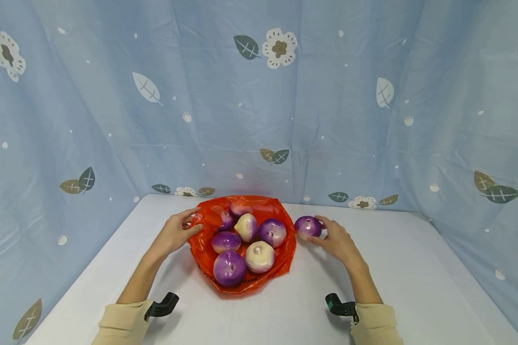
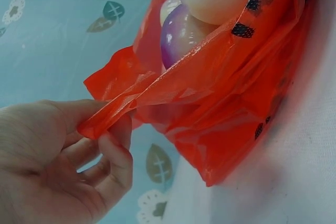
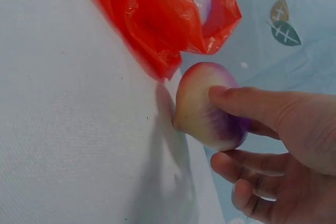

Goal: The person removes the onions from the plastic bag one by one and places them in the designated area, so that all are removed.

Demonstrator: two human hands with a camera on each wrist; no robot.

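A red plastic bag [image 1: 208, 268] lies spread on the table with several purple and white round vegetables in it, one of them a white-topped one [image 1: 260, 257]. At the bag's left edge my left hand [image 1: 175, 233] pinches the film; the left wrist view shows the folded rim [image 2: 113, 114] between thumb and fingers of the hand [image 2: 68, 161]. Just right of the bag, my right hand [image 1: 336, 239] grips a purple and white vegetable [image 1: 307, 226]. In the right wrist view the hand [image 3: 283, 145] holds this vegetable [image 3: 205, 108] between thumb and fingers, beside the bag [image 3: 152, 24].
The white table [image 1: 259, 316] extends around the bag and both forearms. Behind it and at both sides hangs a light blue curtain [image 1: 216, 120] with leaves and flowers. Black mounts [image 1: 164, 305] are worn at both wrists.
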